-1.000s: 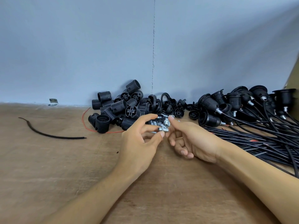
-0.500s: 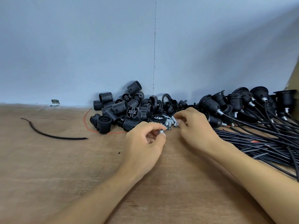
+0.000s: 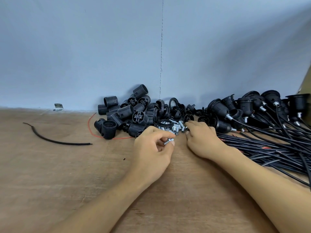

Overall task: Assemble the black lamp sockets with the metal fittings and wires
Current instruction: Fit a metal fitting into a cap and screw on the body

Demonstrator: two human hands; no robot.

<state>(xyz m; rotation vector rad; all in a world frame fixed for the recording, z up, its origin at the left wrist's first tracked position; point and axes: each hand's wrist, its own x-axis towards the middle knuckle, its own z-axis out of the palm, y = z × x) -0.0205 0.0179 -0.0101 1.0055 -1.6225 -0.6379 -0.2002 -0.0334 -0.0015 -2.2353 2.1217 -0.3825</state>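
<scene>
Fitting [image 3: 169,141] looks tiny, light, slick; left hand [image 3: 151,152] pinches its barrel, right hand [image 3: 202,140] digs the pile [image 3: 178,127], grip unclear.

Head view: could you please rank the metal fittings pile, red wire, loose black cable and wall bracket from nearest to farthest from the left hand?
1. Metal fittings pile, just beyond the left hand.
2. Red wire, to its left.
3. Loose black cable, farther left.
4. Wall bracket, far left at the wall.
</scene>
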